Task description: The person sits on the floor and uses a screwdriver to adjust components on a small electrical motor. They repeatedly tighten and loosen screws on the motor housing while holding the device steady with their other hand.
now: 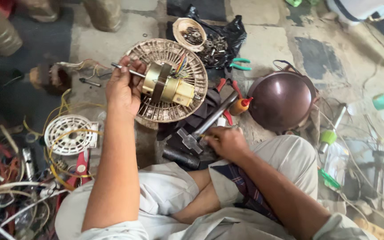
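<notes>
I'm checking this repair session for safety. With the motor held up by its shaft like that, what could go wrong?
The left hand grips only the thin metal shaft of the gold fan motor, so it could slip and drop onto the round beige grille. Its coloured wires may snag. The right hand reaches among cluttered tools near the steel hammer.

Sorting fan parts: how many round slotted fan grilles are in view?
2: a beige grille behind the motor the left hand holds, and a white grille among wires at left. Clutter may hide more.
</notes>
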